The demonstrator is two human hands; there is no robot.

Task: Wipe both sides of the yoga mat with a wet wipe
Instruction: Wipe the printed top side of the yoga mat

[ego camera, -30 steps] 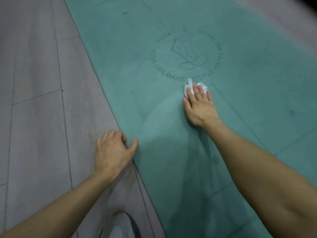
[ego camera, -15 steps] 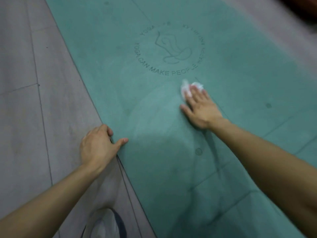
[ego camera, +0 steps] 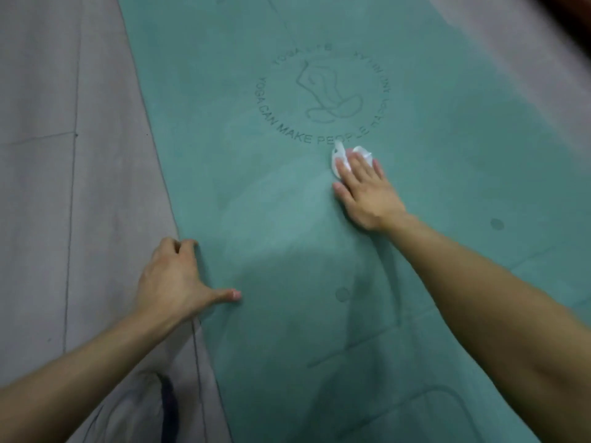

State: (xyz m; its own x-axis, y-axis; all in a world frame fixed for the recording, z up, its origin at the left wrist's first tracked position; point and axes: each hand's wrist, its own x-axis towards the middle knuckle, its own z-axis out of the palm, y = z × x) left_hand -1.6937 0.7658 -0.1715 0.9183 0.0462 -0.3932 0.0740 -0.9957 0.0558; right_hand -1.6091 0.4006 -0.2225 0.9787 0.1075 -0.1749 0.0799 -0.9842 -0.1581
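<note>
Most of the wet wipe (ego camera: 339, 157) was hidden under the right hand (ego camera: 364, 190), so only a small white crumpled bit stuck out at 11 o'clock from the fingertips. The ring of words (ego camera: 323, 94) printed on the yoga mat (ego camera: 447, 129) was partly blurred; "YOGA CAN MAKE PEOPLE" could be read, but the rest was too fuzzy, and the wipe covered the end of one word. Both arms were cut off by the bottom and side edges of the picture. A white thing with a dark band (ego camera: 153, 407) at 7 o'clock was half cut off and too dim to name. The far corner at 1 o'clock was dark and smeared.

There was one mat, one wipe and two hands. The mat was green and lay flat on the floor (ego camera: 64, 187), running from 6 o'clock up to 12 o'clock. The right hand lay flat on the mat just under the ring of words, its fingers (ego camera: 361, 163) straight and close together, pressing the wipe down. The left hand (ego camera: 172, 279) sat at the mat's left edge, at 8 o'clock from the right hand, with its fingers curled at the edge and its thumb stretched out flat on the mat. I could not tell if those fingers held the edge.

The floor was pale grey boards with thin dark lines between them
</note>
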